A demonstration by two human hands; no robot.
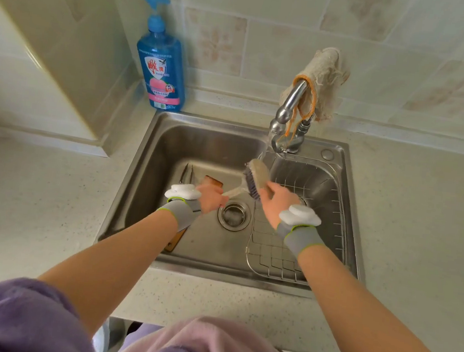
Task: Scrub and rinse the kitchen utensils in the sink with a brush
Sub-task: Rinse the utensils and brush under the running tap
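Observation:
My right hand [275, 202] grips a scrubbing brush [256, 178] with purple bristles, held up under the water running from the faucet [288, 107]. My left hand [211, 198] grips a pale utensil [233, 191] that points toward the brush, just above the drain [234, 214]. Its far end touches the bristles. On the floor of the steel sink [171, 146] lie a wooden-handled utensil [213, 182] and metal tongs [185, 172], partly hidden by my left wrist.
A wire rack [271, 254] fills the sink's right half. A blue dish soap bottle [161, 62] stands on the counter at the back left. A rag [325, 82] hangs over the faucet. A wooden piece [173, 242] shows under my left forearm.

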